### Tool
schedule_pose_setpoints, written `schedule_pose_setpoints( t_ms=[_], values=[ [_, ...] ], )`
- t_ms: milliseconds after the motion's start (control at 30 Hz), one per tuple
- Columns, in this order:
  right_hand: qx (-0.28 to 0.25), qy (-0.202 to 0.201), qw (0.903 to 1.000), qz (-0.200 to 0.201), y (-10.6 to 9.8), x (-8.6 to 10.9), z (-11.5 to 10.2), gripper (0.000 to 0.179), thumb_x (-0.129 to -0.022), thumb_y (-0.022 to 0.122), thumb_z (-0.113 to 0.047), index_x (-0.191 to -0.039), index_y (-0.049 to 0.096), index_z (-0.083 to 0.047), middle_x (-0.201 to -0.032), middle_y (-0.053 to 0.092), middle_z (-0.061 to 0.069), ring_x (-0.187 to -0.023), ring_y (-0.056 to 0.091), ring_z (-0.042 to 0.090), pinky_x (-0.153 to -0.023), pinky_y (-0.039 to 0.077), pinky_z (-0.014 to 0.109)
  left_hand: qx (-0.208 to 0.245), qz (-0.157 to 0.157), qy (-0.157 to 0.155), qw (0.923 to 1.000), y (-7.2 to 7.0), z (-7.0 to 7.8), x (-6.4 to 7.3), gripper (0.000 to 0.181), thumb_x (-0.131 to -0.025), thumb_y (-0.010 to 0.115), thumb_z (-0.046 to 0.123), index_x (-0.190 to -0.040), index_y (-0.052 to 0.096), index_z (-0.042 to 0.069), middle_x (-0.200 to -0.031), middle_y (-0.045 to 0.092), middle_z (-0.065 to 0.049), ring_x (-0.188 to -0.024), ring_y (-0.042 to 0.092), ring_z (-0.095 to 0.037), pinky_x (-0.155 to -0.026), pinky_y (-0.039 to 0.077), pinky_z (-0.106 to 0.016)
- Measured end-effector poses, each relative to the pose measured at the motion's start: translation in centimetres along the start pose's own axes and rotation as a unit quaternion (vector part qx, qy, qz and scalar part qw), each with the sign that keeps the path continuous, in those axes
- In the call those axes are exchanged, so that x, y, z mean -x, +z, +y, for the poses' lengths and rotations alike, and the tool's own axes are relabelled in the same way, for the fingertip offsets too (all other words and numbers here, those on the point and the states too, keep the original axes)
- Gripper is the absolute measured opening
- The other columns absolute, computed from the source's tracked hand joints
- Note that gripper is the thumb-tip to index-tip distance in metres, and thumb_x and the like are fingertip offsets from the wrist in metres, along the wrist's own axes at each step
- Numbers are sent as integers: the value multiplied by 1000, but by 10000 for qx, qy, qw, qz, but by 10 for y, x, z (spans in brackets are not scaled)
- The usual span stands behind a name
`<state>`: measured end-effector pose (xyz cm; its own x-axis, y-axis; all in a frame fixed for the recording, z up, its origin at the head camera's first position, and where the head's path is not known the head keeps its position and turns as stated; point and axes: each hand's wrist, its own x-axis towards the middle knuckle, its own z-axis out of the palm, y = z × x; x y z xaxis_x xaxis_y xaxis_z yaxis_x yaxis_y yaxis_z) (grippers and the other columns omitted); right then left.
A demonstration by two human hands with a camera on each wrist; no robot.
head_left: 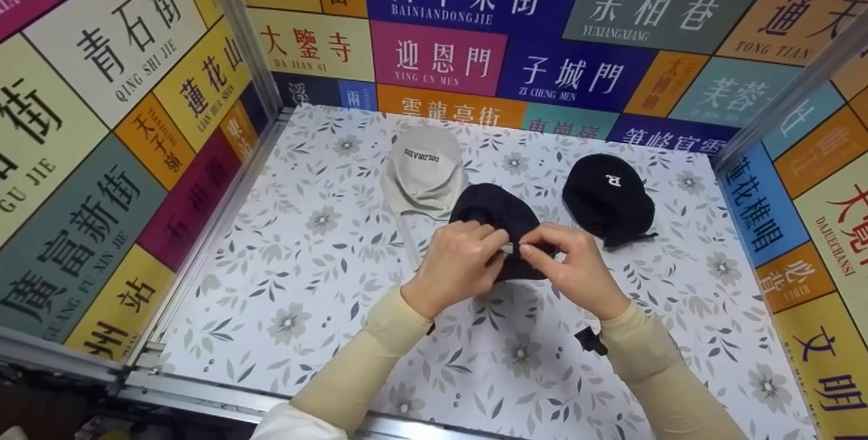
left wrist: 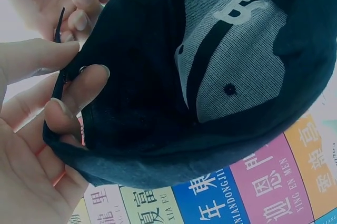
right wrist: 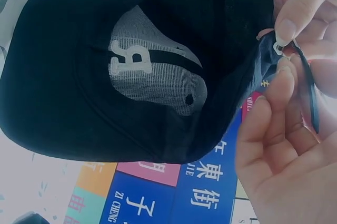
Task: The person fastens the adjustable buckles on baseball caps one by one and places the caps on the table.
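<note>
A dark baseball cap [head_left: 498, 206] is held between both hands over the table, its open underside showing in the wrist views. My left hand [head_left: 464, 260] grips the cap's back edge beside the strap. From the other side, my right hand [head_left: 576, 264] pinches the thin back strap with thumb and forefinger. Close to the fingertips in the right wrist view is a small metal buckle [right wrist: 278, 49], and the strap's loose end [right wrist: 311, 98] hangs past it. Inside the crown, pale mesh lining [left wrist: 237, 61] and the back of a white embroidered letter show.
A beige cap lettered COLORADO [head_left: 427, 169] lies behind the held cap, to its left. Farther right lies a black cap with a white letter [head_left: 607, 199]. The table has a floral cover [head_left: 291, 321]. Colourful sign-printed panels [head_left: 441, 60] enclose its back and sides.
</note>
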<state>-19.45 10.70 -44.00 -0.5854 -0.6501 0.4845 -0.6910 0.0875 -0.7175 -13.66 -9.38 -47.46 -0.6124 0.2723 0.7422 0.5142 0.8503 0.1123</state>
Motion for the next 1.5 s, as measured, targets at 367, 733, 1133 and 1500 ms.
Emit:
schedule_pose_setpoints(
  t_ms=[367,733,1133,1500],
  values=[
    [-60,-75,10000,-3,4,-1,-1,5,-90,70,2,-89,73,-2,-85,69,6,-74,60,18,-68,45,23,-226,68,281,9993,3,4,-2,11,-89,68,19,-82,60,14,-70,56,3,-58,52,-17,-52,41,-31],
    [45,-92,9998,145,0,1,0,8,-87,72,4,-85,73,-4,-82,69,6,-72,60,19,-67,45,27,-249,40,286,9993,5,4,-1,12,-90,67,16,-81,59,13,-71,58,0,-60,54,-20,-53,43,-33],
    [40,-97,9998,152,-2,4,0,12,-86,72,7,-84,73,-5,-82,69,4,-72,61,19,-69,47,22,-125,-72,235,9996,4,4,2,14,-93,60,13,-79,57,13,-69,53,0,-59,51,-18,-53,42,-32],
    [-17,34,9999,108,-1,7,0,11,-87,72,6,-85,73,-4,-81,68,4,-72,61,19,-68,47,23,-51,-11,198,9998,4,5,2,15,-91,62,12,-77,57,12,-69,53,0,-60,51,-18,-54,41,-32]
  ],
)
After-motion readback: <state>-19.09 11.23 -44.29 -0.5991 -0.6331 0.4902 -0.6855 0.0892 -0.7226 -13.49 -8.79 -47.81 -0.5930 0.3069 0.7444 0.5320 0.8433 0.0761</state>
